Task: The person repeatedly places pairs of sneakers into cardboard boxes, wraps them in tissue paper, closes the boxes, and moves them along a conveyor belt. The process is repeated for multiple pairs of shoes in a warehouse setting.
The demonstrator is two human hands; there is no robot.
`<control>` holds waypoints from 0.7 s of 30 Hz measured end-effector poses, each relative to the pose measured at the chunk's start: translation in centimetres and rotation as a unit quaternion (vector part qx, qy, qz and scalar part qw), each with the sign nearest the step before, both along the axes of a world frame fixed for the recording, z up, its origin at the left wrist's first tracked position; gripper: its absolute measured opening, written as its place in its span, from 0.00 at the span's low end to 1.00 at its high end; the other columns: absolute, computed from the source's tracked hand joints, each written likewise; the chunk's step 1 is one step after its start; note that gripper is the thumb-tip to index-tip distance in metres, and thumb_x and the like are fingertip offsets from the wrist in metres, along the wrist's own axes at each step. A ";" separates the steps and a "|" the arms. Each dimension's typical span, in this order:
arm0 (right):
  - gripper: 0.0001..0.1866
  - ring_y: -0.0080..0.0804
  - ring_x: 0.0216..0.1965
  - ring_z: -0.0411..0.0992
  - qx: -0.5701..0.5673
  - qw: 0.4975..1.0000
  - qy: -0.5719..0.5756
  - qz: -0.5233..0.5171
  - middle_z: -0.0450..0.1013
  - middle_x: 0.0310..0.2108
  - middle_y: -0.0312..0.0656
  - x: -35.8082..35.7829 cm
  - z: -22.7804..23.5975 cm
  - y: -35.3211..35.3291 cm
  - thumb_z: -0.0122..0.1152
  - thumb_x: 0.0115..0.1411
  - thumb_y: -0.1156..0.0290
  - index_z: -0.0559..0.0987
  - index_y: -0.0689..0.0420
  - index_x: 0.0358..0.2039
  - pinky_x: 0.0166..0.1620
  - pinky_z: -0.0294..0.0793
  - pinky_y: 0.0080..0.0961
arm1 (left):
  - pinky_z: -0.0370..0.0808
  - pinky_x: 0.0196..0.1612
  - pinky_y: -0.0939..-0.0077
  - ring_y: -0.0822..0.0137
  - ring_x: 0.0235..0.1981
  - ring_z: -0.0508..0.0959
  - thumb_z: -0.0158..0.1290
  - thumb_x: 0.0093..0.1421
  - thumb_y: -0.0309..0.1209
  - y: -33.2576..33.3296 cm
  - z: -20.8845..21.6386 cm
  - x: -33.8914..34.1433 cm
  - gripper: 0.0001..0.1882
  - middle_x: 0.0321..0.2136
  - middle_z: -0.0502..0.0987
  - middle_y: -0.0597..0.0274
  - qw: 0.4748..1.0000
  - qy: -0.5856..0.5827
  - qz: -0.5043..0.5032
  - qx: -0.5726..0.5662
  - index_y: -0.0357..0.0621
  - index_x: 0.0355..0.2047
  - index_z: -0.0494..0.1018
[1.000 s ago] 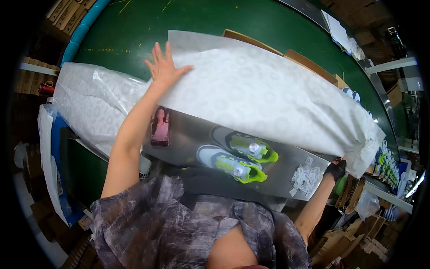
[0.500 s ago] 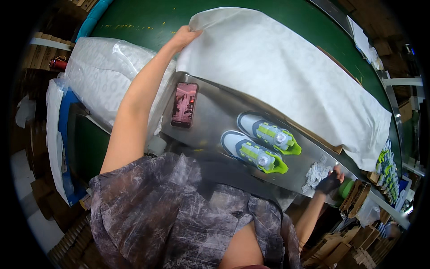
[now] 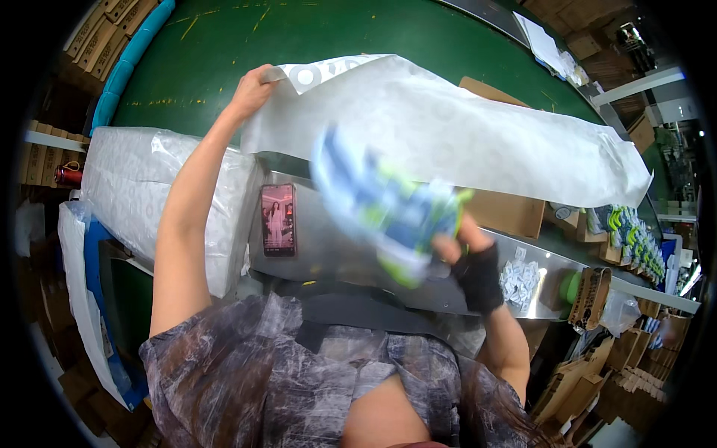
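My left hand (image 3: 252, 91) is closed on the far left corner of a wide sheet of white wrapping paper (image 3: 418, 116). Faint patterning shows on the sheet, and it drapes over an opened brown cardboard box (image 3: 511, 210). Wearing a black fingerless glove, my right hand (image 3: 472, 261) grips the light-blue and lime sneakers (image 3: 373, 194) at the heel end. They are lifted over the steel surface in front of the sheet, toes pointing up and left, smeared by motion. A phone (image 3: 279, 220) with a lit screen lies left of them.
Small white paper pieces (image 3: 519, 282) lie on the steel surface (image 3: 321, 257). A plastic-wrapped paper stack (image 3: 164, 194) stands at left. The green belt (image 3: 314, 30) runs behind. At right are a green tub (image 3: 570, 287) and rows of similar shoes (image 3: 635, 237).
My right hand has come left from beside the paper pieces and picked the sneakers up off the steel surface. My left hand still holds the paper, whose corner now folds over.
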State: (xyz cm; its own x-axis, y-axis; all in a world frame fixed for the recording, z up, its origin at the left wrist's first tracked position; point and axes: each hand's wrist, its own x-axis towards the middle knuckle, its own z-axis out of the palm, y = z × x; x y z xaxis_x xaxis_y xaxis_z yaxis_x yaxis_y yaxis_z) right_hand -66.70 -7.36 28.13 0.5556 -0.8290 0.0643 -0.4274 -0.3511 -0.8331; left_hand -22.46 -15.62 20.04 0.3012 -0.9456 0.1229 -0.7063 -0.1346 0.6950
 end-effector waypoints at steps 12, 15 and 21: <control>0.24 0.37 0.53 0.60 0.344 0.677 -0.500 -0.416 0.61 0.53 0.43 -11.0 -7.4 -11.0 0.46 0.58 0.58 0.60 0.52 0.54 0.49 0.66 0.38 | 0.69 0.36 0.75 0.70 0.30 0.73 0.51 0.52 0.28 0.1 -2.6 2.4 0.09 0.26 0.75 0.59 0.997 0.061 -0.020 0.045 0.40 0.35 0.71; 0.24 0.36 0.50 0.63 0.316 0.763 -0.426 -0.370 0.64 0.51 0.41 -7.0 -5.2 -9.2 0.48 0.58 0.57 0.63 0.54 0.52 0.48 0.66 0.34 | 0.69 0.37 0.76 0.72 0.30 0.72 0.52 0.52 0.29 0.0 -5.3 4.4 0.12 0.27 0.75 0.62 0.990 0.134 -0.044 0.002 0.38 0.36 0.72; 0.10 0.18 0.24 0.63 0.138 0.918 -0.226 -0.295 0.68 0.21 0.33 4.8 -7.0 -9.9 0.55 0.57 0.64 0.74 0.58 0.32 0.27 0.63 0.18 | 0.71 0.26 0.76 0.73 0.23 0.73 0.55 0.51 0.35 -0.9 2.7 4.6 0.17 0.23 0.75 0.60 0.976 0.143 0.006 0.166 0.31 0.33 0.73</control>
